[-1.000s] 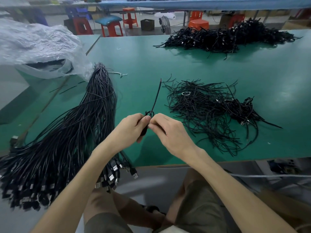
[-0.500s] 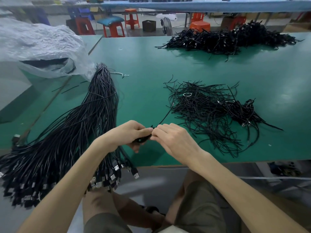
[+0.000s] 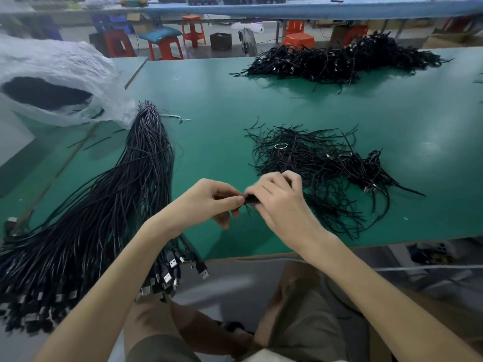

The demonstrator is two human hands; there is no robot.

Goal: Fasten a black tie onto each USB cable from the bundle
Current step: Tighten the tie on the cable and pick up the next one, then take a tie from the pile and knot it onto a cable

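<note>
At frame centre, the left hand [image 3: 209, 202] and right hand [image 3: 277, 199] pinch opposite ends of a short black cable [image 3: 252, 199] lying left-right, with the loose ties [image 3: 313, 165] nearer the right hand.

Bare table strip [image 3: 209, 142] between cable bundle [image 3: 117, 205] and tie pile [image 3: 326, 165] (bag [image 3: 65, 74] far left)

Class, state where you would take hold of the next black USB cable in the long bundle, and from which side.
Probably just behind a silver-tipped plug, coming from the near edge of the green table: there the black cable bundle fans out and overhangs; its far end is bunched tight.
</note>
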